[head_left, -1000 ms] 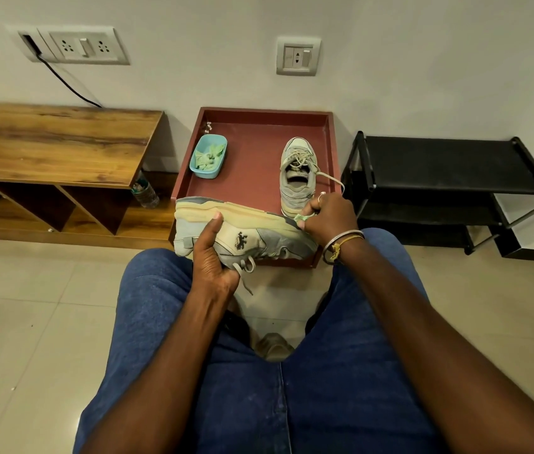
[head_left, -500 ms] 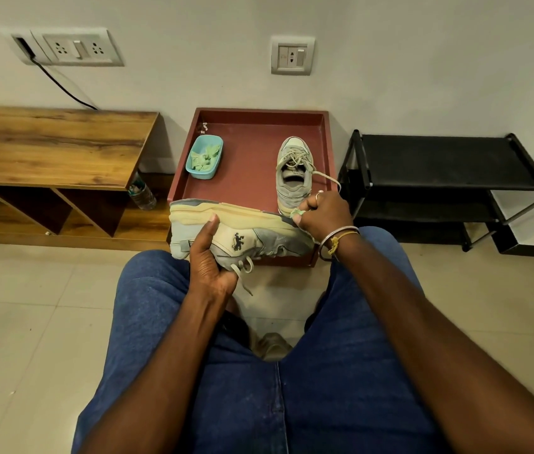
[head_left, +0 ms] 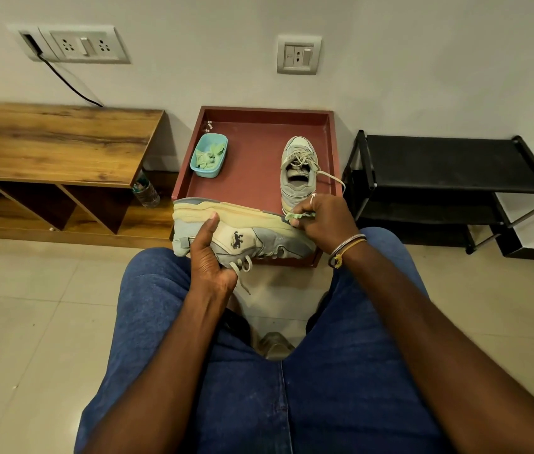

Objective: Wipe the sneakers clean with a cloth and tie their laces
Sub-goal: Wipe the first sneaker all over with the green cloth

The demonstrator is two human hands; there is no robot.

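Nearest the camera are the person's knees in blue jeans, and just above them the left hand [head_left: 213, 257] grips a sneaker [head_left: 242, 231] held on its side over the lap. Its fingers are wrapped under the upper, out of sight, with the thumb pressed against the pale sole, which is turned up and away. The long axis of this sneaker runs across the view, heel to the left and toe to the right, and a loose lace end [head_left: 242, 273] dangles below the hand. At the toe end the right hand [head_left: 327, 217] has its fingers bunched together, pinching a small green cloth [head_left: 298, 217] against the edge of the sole.

Judging by this, the wiping is under way on the first sneaker, at the toe of the sole; how much of it is already clean I cannot tell.

Beyond the hands lies a red tray [head_left: 259, 111] on the floor by the wall. The second sneaker [head_left: 298, 172] stands upright in its right half, its long axis running away from the person, toe toward the wall, laces slack and one trailing over the tray's rim. Both sneakers look untied, so lacing seems wholly left. In the tray's left half a blue tub [head_left: 209, 155] holds more green cloths.
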